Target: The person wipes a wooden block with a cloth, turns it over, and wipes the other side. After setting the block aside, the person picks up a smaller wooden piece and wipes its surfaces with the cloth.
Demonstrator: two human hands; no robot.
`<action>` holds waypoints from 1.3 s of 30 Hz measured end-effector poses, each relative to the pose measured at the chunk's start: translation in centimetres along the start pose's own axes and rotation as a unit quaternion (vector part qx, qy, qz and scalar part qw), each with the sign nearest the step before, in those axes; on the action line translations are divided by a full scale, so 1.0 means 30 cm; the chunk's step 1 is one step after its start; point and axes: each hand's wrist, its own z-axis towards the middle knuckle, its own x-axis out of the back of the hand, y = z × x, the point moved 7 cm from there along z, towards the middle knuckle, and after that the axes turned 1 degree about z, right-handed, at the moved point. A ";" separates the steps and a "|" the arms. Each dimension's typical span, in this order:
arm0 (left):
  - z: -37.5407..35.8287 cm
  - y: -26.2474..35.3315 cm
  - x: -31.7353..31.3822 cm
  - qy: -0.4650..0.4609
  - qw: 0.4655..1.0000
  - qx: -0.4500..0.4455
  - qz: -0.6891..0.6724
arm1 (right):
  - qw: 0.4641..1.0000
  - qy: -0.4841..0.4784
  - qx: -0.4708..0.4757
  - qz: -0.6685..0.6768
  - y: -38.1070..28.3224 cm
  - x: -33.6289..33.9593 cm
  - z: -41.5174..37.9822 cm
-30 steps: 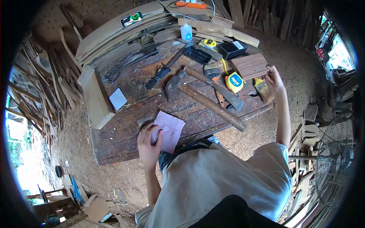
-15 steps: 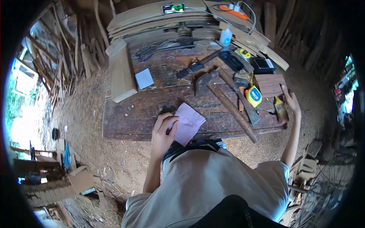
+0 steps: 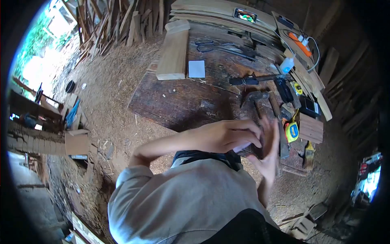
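Over the front of the wooden workbench [image 3: 174, 97], my left hand [image 3: 227, 136] is closed, fingers curled down around a pink folded sheet [image 3: 242, 147]. Only a small pale patch of that sheet shows beneath the fingers. My right hand [image 3: 268, 150] faces it from the right, thumb and fingers apart and smeared by motion. Just behind the hands lies a hammer [image 3: 256, 99], its handle partly covered by my right fingers. To the right are a yellow tape measure [image 3: 291, 131], a reddish wooden block [image 3: 311, 128] and a paintbrush [image 3: 309, 155].
A thick board [image 3: 172, 55] lies on the bench's left side, beside a white square [image 3: 196, 69]. Scissors [image 3: 205, 46] rest farther back. A phone [image 3: 245, 15] leans on stacked planks near an orange power strip [image 3: 300, 44]. A small bottle [image 3: 287, 65] stands at the right.
My left hand has swung right with the pink sheet. My right hand has left the wooden block and come in beside it. The view has turned left.
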 end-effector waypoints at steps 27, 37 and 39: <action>-0.168 -1.143 1.275 0.119 0.774 0.348 0.515 | 0.962 0.212 -0.020 -0.171 0.174 0.055 -0.032; -0.140 -0.309 0.464 0.107 0.896 0.262 0.342 | 0.956 0.243 -0.046 -0.158 0.236 0.092 -0.044; -0.197 -0.255 0.304 0.087 0.922 0.284 0.250 | 0.954 0.264 -0.016 -0.141 0.211 0.096 -0.049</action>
